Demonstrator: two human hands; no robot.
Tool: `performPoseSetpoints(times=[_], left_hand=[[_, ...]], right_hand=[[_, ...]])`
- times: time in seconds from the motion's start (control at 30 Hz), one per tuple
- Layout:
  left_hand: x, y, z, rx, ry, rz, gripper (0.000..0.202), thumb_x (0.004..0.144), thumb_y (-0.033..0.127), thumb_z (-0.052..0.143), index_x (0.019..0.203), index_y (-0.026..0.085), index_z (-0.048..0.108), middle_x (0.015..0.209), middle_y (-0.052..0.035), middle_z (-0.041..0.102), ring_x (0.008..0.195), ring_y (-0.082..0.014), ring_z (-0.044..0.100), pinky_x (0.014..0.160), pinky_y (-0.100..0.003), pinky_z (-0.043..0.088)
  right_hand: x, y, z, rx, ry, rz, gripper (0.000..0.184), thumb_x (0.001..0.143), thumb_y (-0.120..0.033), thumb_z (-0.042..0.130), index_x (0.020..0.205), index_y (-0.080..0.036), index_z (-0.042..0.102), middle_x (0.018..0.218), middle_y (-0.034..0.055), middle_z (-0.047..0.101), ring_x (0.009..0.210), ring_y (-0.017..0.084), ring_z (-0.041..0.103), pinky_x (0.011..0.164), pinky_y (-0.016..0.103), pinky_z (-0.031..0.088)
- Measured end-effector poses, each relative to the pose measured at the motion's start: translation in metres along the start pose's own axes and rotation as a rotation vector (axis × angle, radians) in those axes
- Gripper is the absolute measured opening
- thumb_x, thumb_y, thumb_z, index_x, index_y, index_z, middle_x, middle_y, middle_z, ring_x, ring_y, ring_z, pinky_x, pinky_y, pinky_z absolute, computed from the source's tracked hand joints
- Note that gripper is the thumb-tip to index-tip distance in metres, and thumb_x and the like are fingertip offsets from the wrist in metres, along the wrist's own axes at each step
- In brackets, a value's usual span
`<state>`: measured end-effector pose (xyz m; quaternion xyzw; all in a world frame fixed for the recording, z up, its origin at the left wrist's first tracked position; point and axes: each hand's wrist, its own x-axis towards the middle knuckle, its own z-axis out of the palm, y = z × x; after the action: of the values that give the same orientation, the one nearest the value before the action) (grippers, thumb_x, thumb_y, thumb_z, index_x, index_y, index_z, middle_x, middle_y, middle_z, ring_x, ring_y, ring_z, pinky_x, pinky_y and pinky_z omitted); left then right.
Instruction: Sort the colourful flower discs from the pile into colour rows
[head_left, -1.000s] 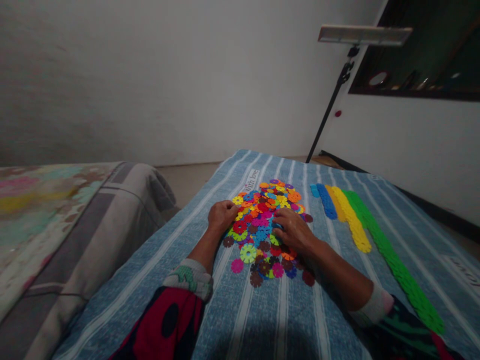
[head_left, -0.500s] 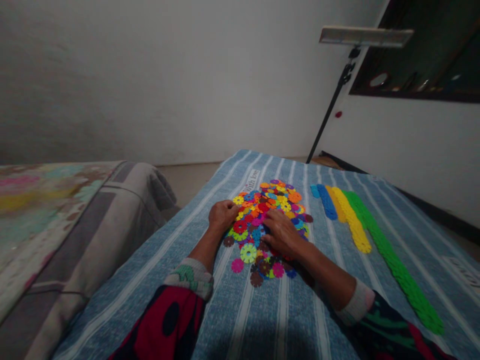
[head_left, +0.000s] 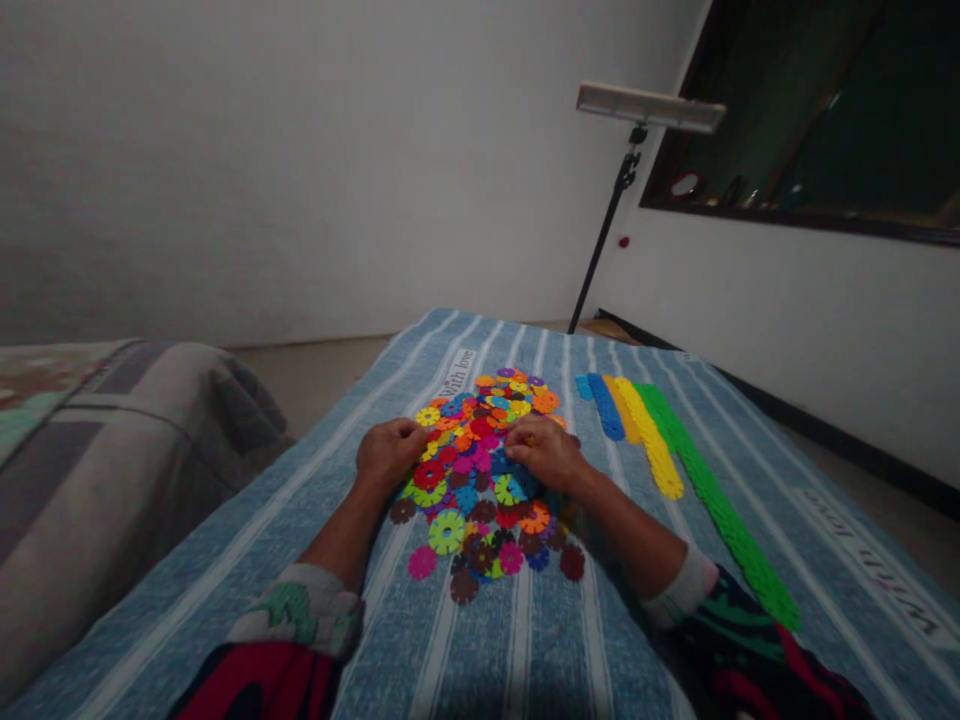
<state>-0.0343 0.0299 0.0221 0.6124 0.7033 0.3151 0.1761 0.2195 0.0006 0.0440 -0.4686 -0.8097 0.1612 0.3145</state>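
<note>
A loose pile of notched plastic discs (head_left: 448, 532) in many colours lies on the striped blue cloth. My left hand (head_left: 391, 452) rests against the pile's left edge, thumb and fingers pressed together; whatever is between them is hidden. Over the right part of the pile, my right hand (head_left: 547, 452) has its fingers curled in and its thumb close to them. Too little shows there to tell what it holds. To its right lie rows of discs sorted by colour: a light blue bit (head_left: 583, 387), a blue row (head_left: 606, 408), an orange row (head_left: 627, 412), a yellow row (head_left: 651, 438) and a long green row (head_left: 720, 508).
The blue cloth (head_left: 300, 540) with white stripes covers the table. At left stands another surface draped in a grey cover (head_left: 172, 450). A lamp (head_left: 651, 107) on a black stand rises behind the table, near a dark window (head_left: 810, 120).
The view has swung right, so everything sits further left in it. My right hand has drawn slightly right across the pile, and its fingers look more curled. My left hand stays at the pile's edge.
</note>
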Motion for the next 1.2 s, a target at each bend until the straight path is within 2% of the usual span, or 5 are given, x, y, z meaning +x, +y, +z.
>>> performPoseSetpoints(times=[0.1, 0.2, 0.37, 0.57, 1.2], left_hand=[[0.000, 0.002, -0.001, 0.010, 0.004, -0.005, 0.034, 0.070, 0.045, 0.051, 0.073, 0.019, 0.073, 0.071, -0.0048, 0.073, 0.070, -0.0213, 0.065, 0.060, -0.028, 0.041], [0.000, 0.004, -0.002, 0.022, 0.002, -0.002, 0.035, 0.071, 0.046, 0.051, 0.074, 0.020, 0.073, 0.072, -0.0047, 0.074, 0.071, -0.0213, 0.065, 0.061, -0.028, 0.041], [0.001, 0.002, 0.000, 0.026, -0.008, -0.008, 0.036, 0.072, 0.046, 0.050, 0.076, 0.019, 0.073, 0.071, -0.0046, 0.073, 0.069, -0.0210, 0.064, 0.060, -0.028, 0.040], [0.001, 0.000, 0.000, 0.000, 0.006, 0.006, 0.037, 0.070, 0.046, 0.050, 0.075, 0.018, 0.073, 0.069, -0.0044, 0.072, 0.068, -0.0205, 0.064, 0.060, -0.028, 0.040], [0.000, 0.001, 0.001, -0.027, 0.027, -0.008, 0.030, 0.069, 0.043, 0.052, 0.070, 0.020, 0.071, 0.062, -0.0021, 0.069, 0.065, -0.0195, 0.062, 0.059, -0.027, 0.040]], right_hand=[[-0.003, 0.030, -0.041, -0.071, 0.065, 0.071, 0.013, 0.081, -0.011, 0.060, 0.073, -0.018, 0.069, 0.092, 0.0059, 0.072, 0.093, 0.019, 0.064, 0.089, 0.030, 0.048], [-0.010, 0.068, -0.080, -0.318, 0.094, 0.233, 0.012, 0.078, -0.015, 0.062, 0.072, -0.018, 0.071, 0.091, 0.0054, 0.073, 0.092, 0.020, 0.065, 0.086, 0.028, 0.048], [-0.025, 0.116, -0.115, -0.450, 0.095, 0.341, 0.012, 0.073, -0.013, 0.064, 0.066, -0.018, 0.072, 0.082, 0.0048, 0.073, 0.086, 0.020, 0.066, 0.080, 0.027, 0.048], [-0.034, 0.134, -0.119, -0.573, 0.018, 0.370, 0.015, 0.076, -0.014, 0.064, 0.074, -0.019, 0.077, 0.088, 0.0055, 0.075, 0.087, 0.020, 0.067, 0.076, 0.025, 0.047], [-0.031, 0.130, -0.105, -0.707, -0.087, 0.341, 0.020, 0.083, -0.018, 0.058, 0.087, -0.018, 0.077, 0.100, 0.0103, 0.072, 0.099, 0.023, 0.064, 0.082, 0.028, 0.044]])
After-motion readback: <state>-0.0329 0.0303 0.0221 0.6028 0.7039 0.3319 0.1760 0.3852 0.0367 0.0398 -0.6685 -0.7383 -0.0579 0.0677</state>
